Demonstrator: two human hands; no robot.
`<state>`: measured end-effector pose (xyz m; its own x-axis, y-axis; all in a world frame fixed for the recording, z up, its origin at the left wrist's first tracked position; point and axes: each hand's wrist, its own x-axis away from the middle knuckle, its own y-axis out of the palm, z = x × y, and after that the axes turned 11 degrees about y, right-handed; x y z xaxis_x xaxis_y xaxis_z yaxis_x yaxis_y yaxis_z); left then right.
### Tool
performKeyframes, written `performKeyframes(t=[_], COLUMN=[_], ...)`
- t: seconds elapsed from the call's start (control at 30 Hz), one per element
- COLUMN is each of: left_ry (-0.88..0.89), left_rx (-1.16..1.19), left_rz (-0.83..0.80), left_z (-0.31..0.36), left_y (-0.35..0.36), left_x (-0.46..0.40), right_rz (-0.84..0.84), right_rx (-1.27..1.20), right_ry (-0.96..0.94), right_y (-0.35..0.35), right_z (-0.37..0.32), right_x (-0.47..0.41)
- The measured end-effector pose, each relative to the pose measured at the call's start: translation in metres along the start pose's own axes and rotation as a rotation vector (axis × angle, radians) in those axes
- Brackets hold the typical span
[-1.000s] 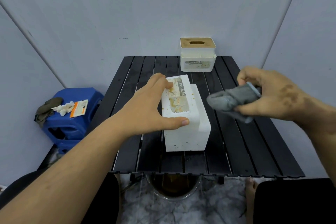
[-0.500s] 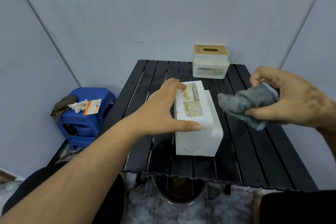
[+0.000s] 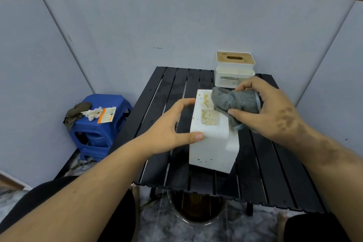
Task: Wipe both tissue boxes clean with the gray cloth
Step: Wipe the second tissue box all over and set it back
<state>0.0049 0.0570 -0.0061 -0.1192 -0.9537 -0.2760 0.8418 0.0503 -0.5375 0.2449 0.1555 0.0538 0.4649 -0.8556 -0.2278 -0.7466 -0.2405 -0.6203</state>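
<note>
Cloth, gray and bunched, is sitting in the right hand, whose fingers are closing round it and pressing it onto the far right part of the stained top of the near box. The left hand is bracing that white box, thumb lying on its near left corner and fingers spreading wide along its left side. The box is standing in the middle of the black slatted table. The far box, with a wooden lid, is sitting at the table's far edge, untouched.
</note>
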Motion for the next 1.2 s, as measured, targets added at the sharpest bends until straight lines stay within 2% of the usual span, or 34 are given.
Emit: performKeyframes(t=[0.13, 0.23, 0.37, 0.47, 0.57, 0.67, 0.73, 0.87, 1.07, 1.2], left_ry=[0.138, 0.278, 0.279, 0.291, 0.219, 0.049, -0.04, -0.085, -0.162, -0.18], left_rx=[-0.071, -0.178, -0.322, -0.348, -0.33, -0.259, -0.206, -0.155, -0.155, -0.209], left_rz=[0.096, 0.108, 0.156, 0.225, 0.29, 0.328, 0.372, 0.436, 0.44, 0.458], left_z=[0.016, 0.025, 0.016, 0.012, 0.015, 0.013, 0.01, 0.011, 0.021, 0.027], left_y=[0.001, 0.007, 0.012, 0.009, 0.01, 0.014, 0.015, 0.024, 0.061, 0.075], left_x=[0.004, 0.002, 0.001, 0.004, 0.011, 0.011, 0.008, 0.008, 0.007, 0.003], right_rz=[0.073, 0.036, -0.026, -0.039, -0.011, 0.08, 0.068, -0.019, 0.175, 0.015], right_rx=[0.001, -0.001, 0.002, -0.043, -0.085, -0.124, -0.085, -0.009, 0.019, 0.112], right_ry=[-0.034, -0.096, -0.061, -0.032, 0.021, 0.091, 0.05, -0.046, 0.064, -0.109], right_y=[0.003, 0.006, 0.012, 0.009, 0.006, 0.004, 0.009, 0.022, 0.013, 0.026], right_z=[-0.007, -0.016, -0.014, -0.011, -0.008, -0.007, -0.014, -0.024, -0.008, -0.02], right_x=[0.003, 0.011, 0.014, 0.014, 0.012, 0.008, 0.011, 0.018, 0.001, 0.012])
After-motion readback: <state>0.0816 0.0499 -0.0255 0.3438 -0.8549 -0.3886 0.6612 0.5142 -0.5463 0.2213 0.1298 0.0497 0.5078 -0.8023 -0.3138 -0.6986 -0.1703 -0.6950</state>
